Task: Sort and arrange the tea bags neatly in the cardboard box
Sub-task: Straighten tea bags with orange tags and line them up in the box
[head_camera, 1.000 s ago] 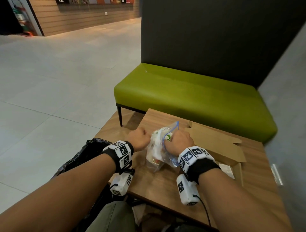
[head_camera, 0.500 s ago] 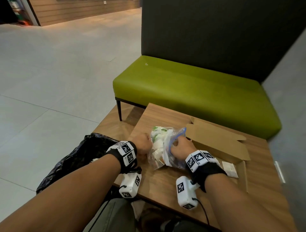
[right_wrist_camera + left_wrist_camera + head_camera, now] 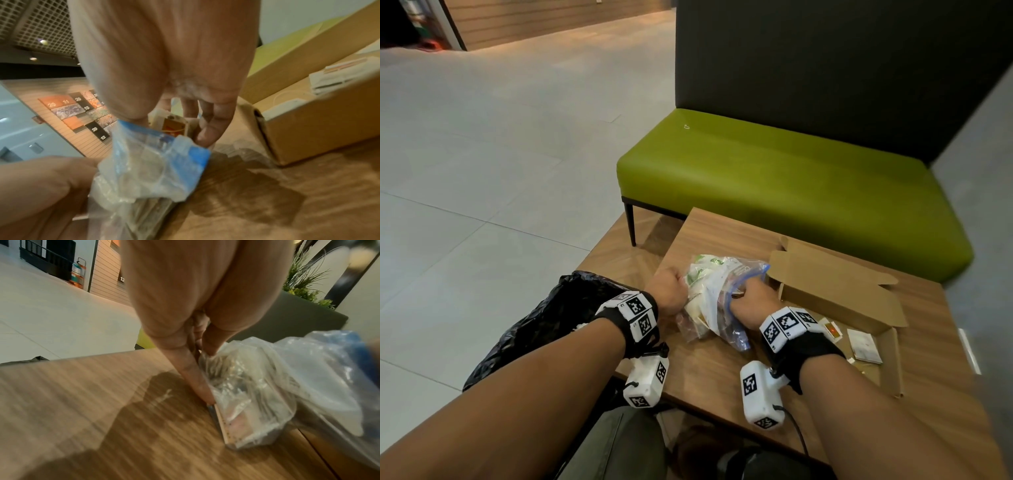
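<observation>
A clear zip bag (image 3: 714, 294) with a blue seal, stuffed with tea bags, lies on the wooden table (image 3: 709, 373). My left hand (image 3: 669, 294) pinches the bag's left side; in the left wrist view its fingers (image 3: 195, 382) press into the plastic (image 3: 252, 395). My right hand (image 3: 748, 298) is at the bag's mouth (image 3: 156, 162) and pinches an orange-labelled tea bag (image 3: 172, 127). The open cardboard box (image 3: 835, 301) stands just right of that hand and holds two or three tea bags (image 3: 864, 344). In the right wrist view the box wall (image 3: 308, 123) is close.
A black rubbish bag (image 3: 544, 318) sits on the floor left of the table. A green bench (image 3: 774, 185) stands beyond the table's far edge. The box lid (image 3: 835, 274) is folded back toward the bench.
Both hands and the zip bag have shifted right, closer to the box. My right hand has gone from the bag's side to its mouth.
</observation>
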The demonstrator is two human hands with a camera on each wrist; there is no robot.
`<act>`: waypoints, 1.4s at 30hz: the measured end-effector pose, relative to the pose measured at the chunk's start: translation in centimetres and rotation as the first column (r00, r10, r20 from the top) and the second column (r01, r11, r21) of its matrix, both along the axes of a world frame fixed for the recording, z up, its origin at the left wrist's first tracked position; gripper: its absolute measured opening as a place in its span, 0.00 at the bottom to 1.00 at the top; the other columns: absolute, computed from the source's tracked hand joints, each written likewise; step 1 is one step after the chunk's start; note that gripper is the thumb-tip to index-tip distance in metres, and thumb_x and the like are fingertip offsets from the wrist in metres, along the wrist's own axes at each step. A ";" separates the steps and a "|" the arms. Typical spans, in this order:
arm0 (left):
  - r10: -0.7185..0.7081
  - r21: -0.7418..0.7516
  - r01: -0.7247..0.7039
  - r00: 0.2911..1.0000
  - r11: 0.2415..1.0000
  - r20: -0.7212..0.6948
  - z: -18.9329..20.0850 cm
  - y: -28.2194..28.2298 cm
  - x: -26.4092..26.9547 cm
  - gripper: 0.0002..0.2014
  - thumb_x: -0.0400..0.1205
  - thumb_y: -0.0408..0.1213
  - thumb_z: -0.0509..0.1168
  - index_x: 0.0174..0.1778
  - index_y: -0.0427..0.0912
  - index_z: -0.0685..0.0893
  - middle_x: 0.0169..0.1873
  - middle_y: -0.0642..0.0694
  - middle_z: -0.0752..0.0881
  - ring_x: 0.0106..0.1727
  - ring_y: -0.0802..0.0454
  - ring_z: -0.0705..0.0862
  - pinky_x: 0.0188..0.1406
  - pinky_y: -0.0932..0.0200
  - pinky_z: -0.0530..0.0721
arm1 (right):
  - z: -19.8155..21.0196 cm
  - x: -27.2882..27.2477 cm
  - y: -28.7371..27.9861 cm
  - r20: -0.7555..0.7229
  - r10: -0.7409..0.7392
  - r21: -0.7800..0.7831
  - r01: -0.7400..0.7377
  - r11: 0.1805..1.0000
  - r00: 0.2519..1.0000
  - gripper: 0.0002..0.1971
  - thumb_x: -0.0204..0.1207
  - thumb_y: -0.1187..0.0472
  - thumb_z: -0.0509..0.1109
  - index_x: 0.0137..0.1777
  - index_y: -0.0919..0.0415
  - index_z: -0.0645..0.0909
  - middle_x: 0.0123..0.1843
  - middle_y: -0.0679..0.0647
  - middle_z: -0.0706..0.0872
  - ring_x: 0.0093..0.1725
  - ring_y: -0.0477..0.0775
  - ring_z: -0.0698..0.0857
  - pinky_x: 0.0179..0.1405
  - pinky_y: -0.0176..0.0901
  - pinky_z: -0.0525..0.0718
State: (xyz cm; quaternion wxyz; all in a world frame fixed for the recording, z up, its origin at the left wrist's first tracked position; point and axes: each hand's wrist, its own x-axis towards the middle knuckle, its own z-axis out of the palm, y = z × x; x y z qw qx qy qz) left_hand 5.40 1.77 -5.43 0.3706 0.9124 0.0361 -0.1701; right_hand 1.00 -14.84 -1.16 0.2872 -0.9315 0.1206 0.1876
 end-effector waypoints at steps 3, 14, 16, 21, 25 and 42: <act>0.014 -0.020 -0.014 1.000 1.000 0.003 -0.1 0.3 0.1 0.05 0.86 0.36 0.57 0.45 0.42 0.74 0.45 0.41 0.82 0.48 0.42 0.81 0.47 0.55 0.79 | -0.3 0.0 0.4 0.006 -0.015 -0.054 0.015 0.998 1.000 0.13 0.83 0.61 0.66 0.64 0.65 0.80 0.61 0.63 0.84 0.63 0.65 0.83 0.57 0.50 0.82; 0.022 0.049 -0.024 0.999 0.999 0.040 -0.3 1.3 1.2 0.04 0.85 0.36 0.60 0.46 0.42 0.75 0.44 0.43 0.82 0.50 0.41 0.82 0.51 0.51 0.82 | -0.6 -0.4 -1.0 0.146 -0.069 0.112 0.053 0.992 0.987 0.09 0.80 0.54 0.67 0.57 0.55 0.78 0.48 0.54 0.86 0.48 0.60 0.85 0.45 0.51 0.83; 0.036 0.041 -0.037 0.999 0.998 0.036 -0.4 0.9 1.2 0.04 0.85 0.36 0.59 0.47 0.42 0.77 0.43 0.44 0.82 0.49 0.42 0.82 0.50 0.51 0.83 | -0.4 -0.4 -0.6 0.091 -0.015 0.095 0.007 0.995 0.996 0.08 0.79 0.58 0.66 0.56 0.56 0.78 0.49 0.54 0.85 0.50 0.60 0.85 0.46 0.51 0.83; 0.037 0.043 -0.039 0.999 0.998 0.040 -0.5 0.7 1.4 0.03 0.84 0.35 0.59 0.49 0.41 0.77 0.43 0.44 0.82 0.52 0.41 0.83 0.52 0.49 0.86 | -1.1 -0.1 0.1 0.084 0.058 0.051 -0.063 0.997 0.995 0.11 0.71 0.61 0.72 0.53 0.59 0.86 0.51 0.56 0.89 0.51 0.58 0.87 0.53 0.55 0.89; 0.032 0.045 -0.035 0.998 0.998 0.049 -0.3 0.7 1.3 0.03 0.86 0.36 0.58 0.47 0.43 0.75 0.44 0.43 0.82 0.54 0.38 0.85 0.53 0.46 0.87 | -1.5 -0.2 -0.3 0.149 -0.025 0.083 0.012 0.996 0.988 0.04 0.74 0.65 0.72 0.40 0.59 0.80 0.41 0.53 0.84 0.45 0.56 0.85 0.37 0.46 0.84; 0.001 0.172 -0.019 0.995 0.985 0.103 -0.2 2.1 2.2 0.04 0.83 0.33 0.57 0.47 0.42 0.77 0.49 0.39 0.86 0.53 0.38 0.84 0.51 0.47 0.83 | 0.2 0.4 -1.8 0.397 -0.617 0.578 0.338 0.743 0.680 0.01 0.75 0.61 0.71 0.45 0.56 0.82 0.38 0.51 0.87 0.33 0.52 0.83 0.25 0.38 0.78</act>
